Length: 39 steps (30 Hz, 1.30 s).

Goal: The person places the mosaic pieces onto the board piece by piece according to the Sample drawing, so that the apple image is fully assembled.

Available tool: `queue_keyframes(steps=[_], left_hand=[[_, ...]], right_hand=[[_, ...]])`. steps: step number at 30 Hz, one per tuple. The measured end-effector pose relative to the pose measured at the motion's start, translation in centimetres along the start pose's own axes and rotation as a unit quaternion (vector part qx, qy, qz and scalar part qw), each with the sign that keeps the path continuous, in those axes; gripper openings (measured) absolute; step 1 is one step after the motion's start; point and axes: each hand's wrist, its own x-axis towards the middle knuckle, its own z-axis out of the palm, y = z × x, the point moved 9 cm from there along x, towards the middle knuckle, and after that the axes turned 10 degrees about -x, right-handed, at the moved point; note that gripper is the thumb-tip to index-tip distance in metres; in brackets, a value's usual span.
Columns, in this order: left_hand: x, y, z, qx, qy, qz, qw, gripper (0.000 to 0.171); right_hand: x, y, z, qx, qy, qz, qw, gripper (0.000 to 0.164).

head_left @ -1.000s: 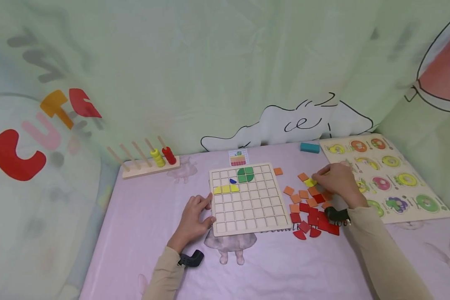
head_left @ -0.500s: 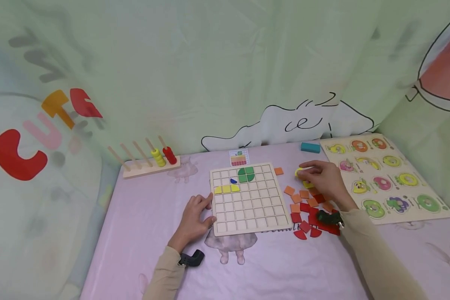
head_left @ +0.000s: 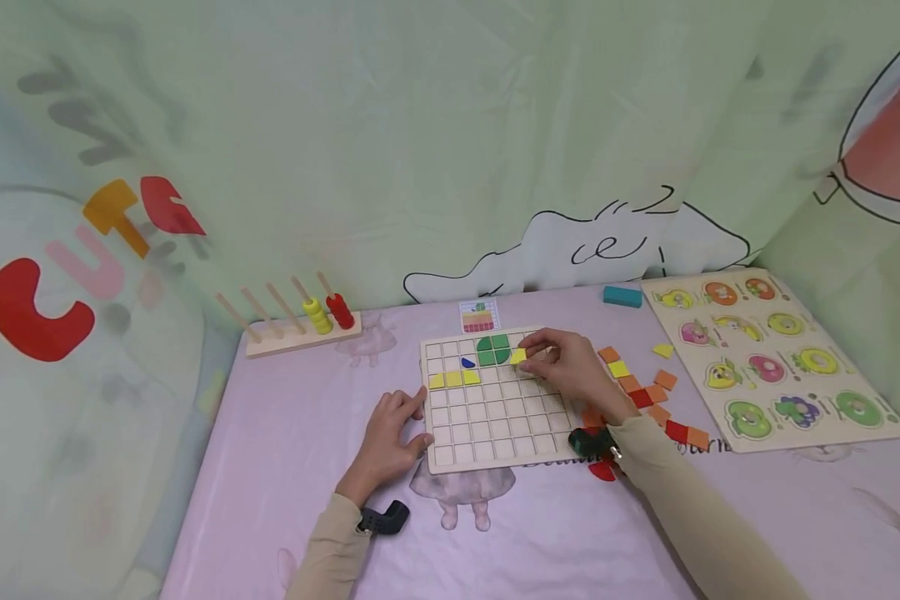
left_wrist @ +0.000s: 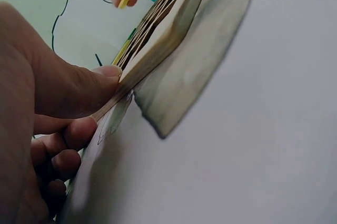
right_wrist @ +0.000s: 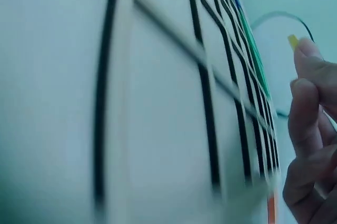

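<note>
Tabletop: pale lilac, printed. Red pcs: nr bd's near R corner, partly hidden by R wrist. L hand: grip wide, thumb & index apart, both touching L edge of gridded wooden bd, which lies flat. Orange pcs: scattered R of bd. R hand: grip narrow, pinching 1 small yellow pc just above bd, apart from it, beside the green pcs. Yellow row: 3 pcs, on bd, L side. Blue pc: qty 1, on bd, just behind row. Loose yellow pc: R of bd, nr fruit bd, far R. Green pcs: qty 4, grouped, on bd, toward back. Bead rack: back L, yellow & red beads. Pic. card: just behind bd. Teal block: back R.
</note>
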Motion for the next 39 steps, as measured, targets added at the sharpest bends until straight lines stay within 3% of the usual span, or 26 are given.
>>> queue_keyframes(steps=[5, 9, 16, 29, 39], left_hand=[[0.1, 0.1, 0.1, -0.001, -0.004, 0.0, 1.0, 0.072], [0.1, 0.2, 0.1, -0.002, -0.004, -0.003, 1.0, 0.072], [0.0, 0.5, 0.1, 0.002, 0.007, 0.005, 1.0, 0.073], [0.0, 0.5, 0.1, -0.007, -0.004, -0.008, 0.9999, 0.072], [0.0, 0.3, -0.1, 0.002, 0.001, 0.001, 1.0, 0.073]], right_hand=[[0.9, -1.6, 2.4, -0.027, -0.033, -0.031, 0.999, 0.029], [1.1, -2.6, 3.2, -0.051, -0.048, -0.037, 0.997, 0.026], [1.0, -3.3, 3.6, -0.081, -0.06, -0.039, 0.994, 0.026], [1.0, -3.1, 3.5, -0.064, -0.058, -0.032, 0.996, 0.022], [1.2, -3.5, 3.4, -0.071, -0.053, -0.065, 0.994, 0.016]])
